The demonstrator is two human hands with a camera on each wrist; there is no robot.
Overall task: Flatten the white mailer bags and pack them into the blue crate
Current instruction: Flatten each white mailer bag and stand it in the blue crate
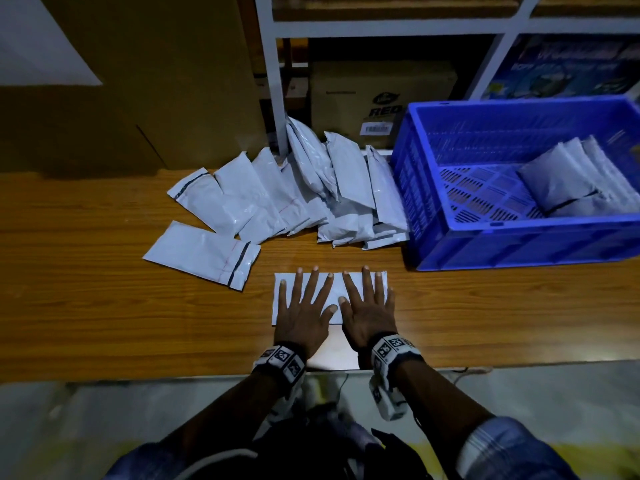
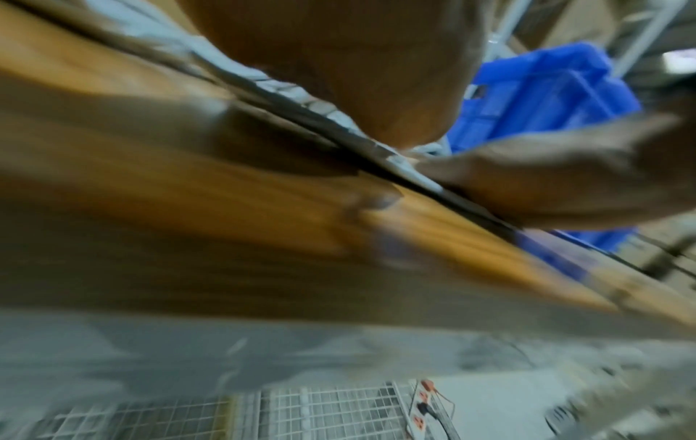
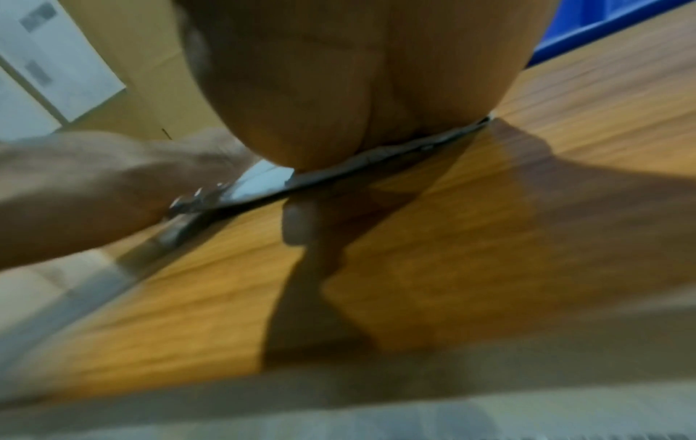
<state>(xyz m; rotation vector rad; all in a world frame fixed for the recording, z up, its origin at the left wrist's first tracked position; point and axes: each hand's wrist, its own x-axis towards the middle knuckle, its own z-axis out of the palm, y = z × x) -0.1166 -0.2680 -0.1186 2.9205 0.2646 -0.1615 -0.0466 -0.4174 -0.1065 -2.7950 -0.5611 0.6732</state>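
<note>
White plastic mailer bag (image 1: 334,295) lay under left hand (image 1: 302,311) and right hand (image 1: 367,309), fingers spread flat, gripping nothing; pressing outward evenly would probably expel air best.

Mailers (image 1: 332,292): roughly 15; blue crate (image 1: 519,247): one; hands (image 1: 301,317): two
</note>
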